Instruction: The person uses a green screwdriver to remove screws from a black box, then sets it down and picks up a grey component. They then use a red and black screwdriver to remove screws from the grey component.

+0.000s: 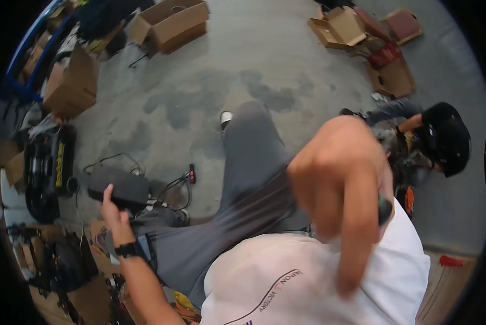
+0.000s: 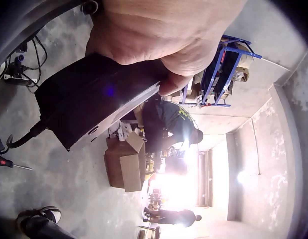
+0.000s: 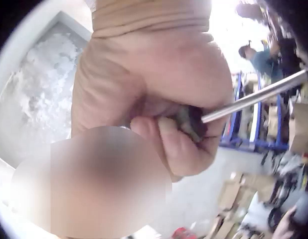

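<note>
1. Head view first: out at eight o'clock the left hand (image 1: 115, 215) is gripping the dark box (image 1: 122, 182), which sits between eight and nine.
2. Over at three, big and blurred, here's the right hand (image 1: 340, 176), fingers curled, with a dark handle (image 1: 385, 210) peeking out at its four o'clock edge.
3. On the floor (image 1: 275, 59), cables (image 1: 180, 189) lie towards nine, a cardboard box (image 1: 172, 27) sits at eleven, and another person (image 1: 443, 138) is far out near three.
4. To the left wrist: that hand comes down from twelve, palm against the dark box at ten, a digit pressed on its edge. A cord (image 2: 32, 134) leaves the box's end towards nine; a red-and-black screwdriver (image 2: 4, 161) lies between eight and nine.
5. Right wrist, and it's a firm hold! Folded fingers clasp the dark handle just right of centre, and a metal shaft (image 3: 258, 94) shoots out between two and three, its far end cut off by the frame. Blue shelving (image 3: 254, 112) stands behind at three.
</note>
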Demonstrator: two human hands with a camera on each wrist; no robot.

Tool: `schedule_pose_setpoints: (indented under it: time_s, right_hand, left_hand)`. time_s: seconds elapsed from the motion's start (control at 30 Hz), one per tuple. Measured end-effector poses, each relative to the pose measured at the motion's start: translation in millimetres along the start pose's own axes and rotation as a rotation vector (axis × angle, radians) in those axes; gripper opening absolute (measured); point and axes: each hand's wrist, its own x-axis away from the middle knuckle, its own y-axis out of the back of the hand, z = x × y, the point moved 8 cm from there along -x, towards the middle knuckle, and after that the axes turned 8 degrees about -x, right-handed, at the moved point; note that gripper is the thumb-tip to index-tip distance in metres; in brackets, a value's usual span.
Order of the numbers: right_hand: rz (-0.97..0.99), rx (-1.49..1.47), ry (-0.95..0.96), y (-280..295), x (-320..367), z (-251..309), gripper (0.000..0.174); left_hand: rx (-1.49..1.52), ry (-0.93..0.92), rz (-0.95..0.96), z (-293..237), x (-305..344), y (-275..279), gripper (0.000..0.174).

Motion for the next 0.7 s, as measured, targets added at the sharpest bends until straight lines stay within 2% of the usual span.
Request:
schedule_pose_setpoints:
  time_s: [0.07,0.13,0.17,0.23,0.3,0.37,0.43,0.53,0.6,0.7]
  right_hand:
    - [-0.215,0.137,-0.227,29.0,35.6,-2.5,0.038]
    - [-0.429,0.367,-0.584,64.4,76.5,-4.7,0.048]
    - [-0.615,0.491,-0.776,78.3,101.1,-2.6,0.045]
    - [-0.847,0.803,-0.907,94.3,145.7,-7.4,0.041]
    - [-0.923,0.965,-1.095,99.7,191.3,-10.2,0.040]
    - [-0.936,1.093,-1.146,98.1,229.2,-11.6,0.035]
    - [-0.952,1.088,-1.254,96.6,263.9,-14.9,0.034]
    - [-0.902,1.120,-1.267,93.3,281.0,-18.7,0.033]
    - [-0.927,1.150,-1.400,94.8,292.8,-18.3,0.032]
    - [-0.902,1.191,-1.387,98.6,303.9,-22.9,0.032]
  left_hand:
    - [0.072,-0.025,0.000,-4.0,3.8,-4.1,0.045]
    - [0.160,-0.015,-0.013,-2.9,1.6,-1.6,0.048]
    - [0.188,0.004,-0.010,0.5,-3.5,2.1,0.049]
    - [0.262,-0.049,0.017,-4.9,-3.9,3.5,0.044]
    - [0.306,-0.101,0.034,-16.8,0.7,2.6,0.038]
    - [0.381,-0.049,0.022,-22.4,2.0,10.9,0.034]
    - [0.396,-0.082,-0.008,-45.0,7.1,19.8,0.038]
    - [0.454,-0.166,0.015,-95.4,10.7,43.0,0.041]
    - [0.539,-0.253,0.006,-128.0,14.1,58.2,0.043]
    - [0.624,-0.384,-0.003,-180.0,35.6,78.8,0.043]
